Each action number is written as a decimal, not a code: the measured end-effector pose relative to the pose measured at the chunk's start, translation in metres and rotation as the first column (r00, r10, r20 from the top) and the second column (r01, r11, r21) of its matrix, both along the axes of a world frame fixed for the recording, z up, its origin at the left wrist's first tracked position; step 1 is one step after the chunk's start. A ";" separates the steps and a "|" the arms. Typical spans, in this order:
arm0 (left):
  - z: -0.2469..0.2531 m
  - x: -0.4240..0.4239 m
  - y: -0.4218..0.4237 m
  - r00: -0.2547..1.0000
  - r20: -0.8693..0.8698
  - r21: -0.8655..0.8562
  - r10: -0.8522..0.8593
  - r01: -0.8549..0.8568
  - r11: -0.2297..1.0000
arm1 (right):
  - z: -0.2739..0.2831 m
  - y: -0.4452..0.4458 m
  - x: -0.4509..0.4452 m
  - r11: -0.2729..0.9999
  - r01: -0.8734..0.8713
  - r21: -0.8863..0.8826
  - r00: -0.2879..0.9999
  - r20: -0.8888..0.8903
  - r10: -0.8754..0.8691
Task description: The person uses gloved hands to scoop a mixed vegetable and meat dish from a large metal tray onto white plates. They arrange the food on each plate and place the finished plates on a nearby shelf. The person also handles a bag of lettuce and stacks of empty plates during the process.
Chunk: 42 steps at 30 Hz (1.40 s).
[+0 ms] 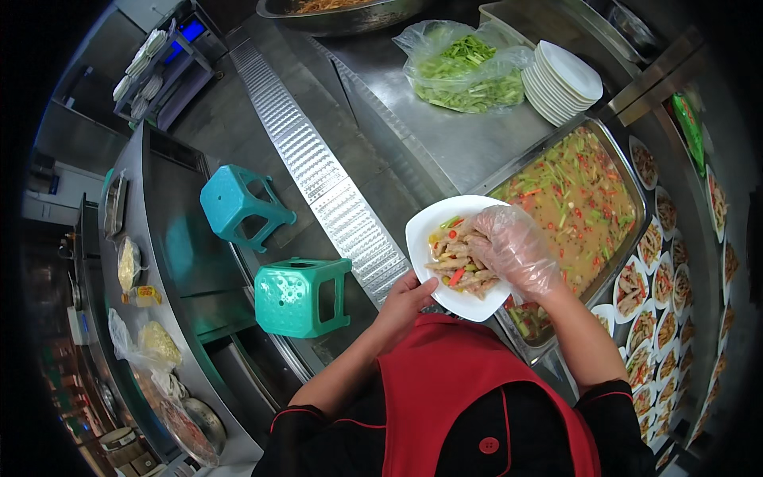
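My bare left hand (410,301) holds a white rounded-square plate (420,238) by its near left rim, with the thumb on top. On the plate lies a heap of pale chicken feet (456,256) mixed with red chilli, carrot and celery pieces. My right hand (515,247), in a clear plastic glove, is curled over the right side of this heap and touches it. Its fingertips blend into the food, so their grip is hidden. Partly under the plate and right arm is a deep steel tray (641,206) of cloudy broth (572,203) with celery, chillies and peppercorns.
Beyond the tray stand a stack of white plates (563,83) and a plastic bag of chopped celery (468,74). Many filled plates (632,289) line the right side. Two plastic stools (301,298) are on the floor, left, near a metal drain grate (322,179). Bagged food (160,343) sits on the left counter.
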<state>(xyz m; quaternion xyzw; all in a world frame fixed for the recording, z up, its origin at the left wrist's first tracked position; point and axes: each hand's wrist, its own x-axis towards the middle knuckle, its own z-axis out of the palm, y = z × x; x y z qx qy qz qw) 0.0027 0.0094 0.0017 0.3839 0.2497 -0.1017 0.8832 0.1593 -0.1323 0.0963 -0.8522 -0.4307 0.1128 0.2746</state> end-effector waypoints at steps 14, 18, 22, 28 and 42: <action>-0.001 0.003 0.001 1.000 0.000 -0.003 0.006 -0.006 1.000 | -0.041 0.008 -0.004 0.987 0.006 0.163 0.978 0.207 -0.040; -0.007 0.002 0.001 1.000 0.014 -0.005 0.000 0.000 1.000 | -0.041 0.009 -0.004 0.981 0.081 0.174 0.983 0.150 -0.108; -0.004 0.003 0.001 1.000 0.004 -0.012 0.015 -0.015 1.000 | -0.042 0.006 -0.004 0.981 0.033 0.189 0.983 0.169 -0.066; -0.001 0.004 0.001 1.000 0.011 -0.008 0.013 -0.013 1.000 | -0.018 0.003 0.004 1.000 0.003 -0.013 0.987 0.158 -0.001; -0.001 0.004 0.002 1.000 0.005 0.014 -0.019 0.019 1.000 | -0.017 0.017 0.007 0.995 -0.092 -0.040 0.954 0.284 0.100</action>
